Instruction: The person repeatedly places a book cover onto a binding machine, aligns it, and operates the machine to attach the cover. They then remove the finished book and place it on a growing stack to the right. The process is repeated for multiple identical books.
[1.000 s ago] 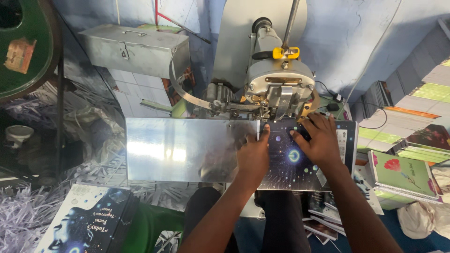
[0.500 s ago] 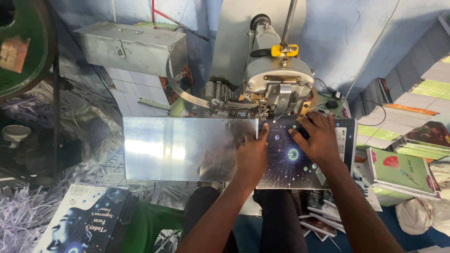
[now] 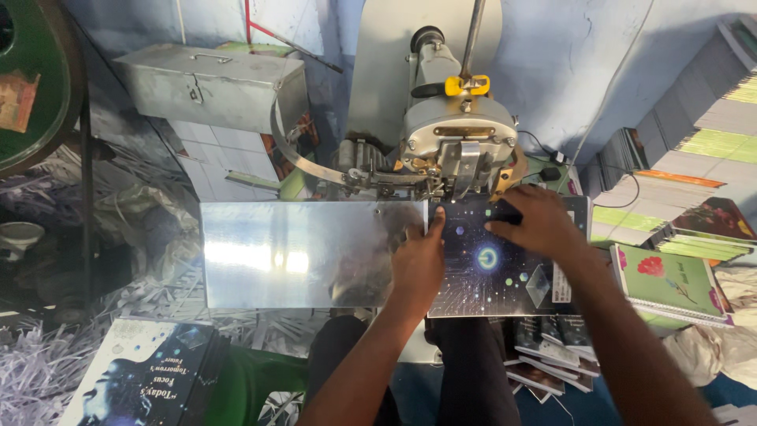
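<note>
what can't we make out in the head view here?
- Dark book cover: left edge and top right hidden under the left hand and right hand.
- Where the machine head meets the book: too small, partly behind the right hand.
- Book stack at lower left: cut off by the bottom edge.

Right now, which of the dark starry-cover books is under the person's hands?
The one lying flat on the shiny metal table by the machine head: the dark book under the left hand and right hand. The other lies untouched at lower left.
</note>
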Motion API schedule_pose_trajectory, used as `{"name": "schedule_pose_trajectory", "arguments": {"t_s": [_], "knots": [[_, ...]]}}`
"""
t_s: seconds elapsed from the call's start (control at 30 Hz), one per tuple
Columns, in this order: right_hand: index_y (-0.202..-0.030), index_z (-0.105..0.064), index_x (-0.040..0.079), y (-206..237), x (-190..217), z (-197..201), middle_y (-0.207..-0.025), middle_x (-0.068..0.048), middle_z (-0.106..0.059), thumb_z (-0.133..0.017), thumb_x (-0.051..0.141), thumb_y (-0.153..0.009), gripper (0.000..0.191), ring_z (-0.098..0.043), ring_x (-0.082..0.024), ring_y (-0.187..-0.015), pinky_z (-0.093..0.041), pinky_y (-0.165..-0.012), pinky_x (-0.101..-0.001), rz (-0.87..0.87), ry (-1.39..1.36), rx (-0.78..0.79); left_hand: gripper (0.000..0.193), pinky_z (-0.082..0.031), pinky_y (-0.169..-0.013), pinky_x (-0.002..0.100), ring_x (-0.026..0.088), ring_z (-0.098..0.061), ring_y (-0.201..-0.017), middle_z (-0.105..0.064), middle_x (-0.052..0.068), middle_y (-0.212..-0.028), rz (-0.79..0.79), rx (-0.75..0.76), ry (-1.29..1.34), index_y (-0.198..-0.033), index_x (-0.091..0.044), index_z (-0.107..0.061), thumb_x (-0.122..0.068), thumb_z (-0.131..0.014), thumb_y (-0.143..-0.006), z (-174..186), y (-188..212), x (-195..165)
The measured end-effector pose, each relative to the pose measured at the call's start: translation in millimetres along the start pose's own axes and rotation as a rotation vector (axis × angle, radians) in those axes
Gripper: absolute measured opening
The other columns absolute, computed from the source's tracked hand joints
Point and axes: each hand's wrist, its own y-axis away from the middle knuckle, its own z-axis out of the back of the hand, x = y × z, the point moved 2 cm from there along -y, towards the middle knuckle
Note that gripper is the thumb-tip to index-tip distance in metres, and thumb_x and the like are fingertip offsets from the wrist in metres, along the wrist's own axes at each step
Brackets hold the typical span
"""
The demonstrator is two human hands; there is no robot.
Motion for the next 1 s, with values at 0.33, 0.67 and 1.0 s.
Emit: {"name": "schedule_pose_trajectory", "arguments": {"t_s": [0.33,0.67,1.0], "knots": [[-0.137,-0.061,0.016,-21.2,-54.4,15.1,-0.126,-0.017,-0.071,-0.094,0.034,-0.055,0.090,-0.069,-0.034,-0.118,-0.053,-0.100,-0.0435,-0.064,-0.102,0.352,0.063,-0.053,-0.084,0.054,0.041,-0.070,-0.087,-0.063,0.021,-0.112,-0.026,0.054,-0.045,-0.155,-0.026,-0.045,-0.022,-0.065,-0.095,-2.5,0.5,-3.0],[-0.143,-0.059,0.022,3.1,-43.8,55.8,-0.122,-0.014,-0.069,-0.094,0.037,-0.062,0.089,-0.063,-0.036,-0.118,-0.049,-0.101,-0.0471,-0.192,0.227,0.269,0.066,-0.058,-0.080,0.049,0.038,-0.071,-0.096,-0.054,0.022,-0.134,-0.069,0.131,0.087,-0.151,-0.028,-0.047,-0.021,-0.069,-0.089,0.0,13.1,-29.5],[-0.115,-0.075,0.022,59.7,-49.8,110.3,-0.107,-0.007,-0.070,-0.083,0.037,-0.072,0.046,-0.063,-0.030,-0.113,-0.050,-0.091,-0.0486,-0.234,0.363,0.069,0.070,-0.052,-0.088,0.052,0.042,-0.065,-0.110,-0.057,0.024,-0.127,-0.268,0.244,0.301,-0.152,-0.016,-0.049,-0.027,-0.075,-0.088,-13.8,13.8,-73.3]]}}
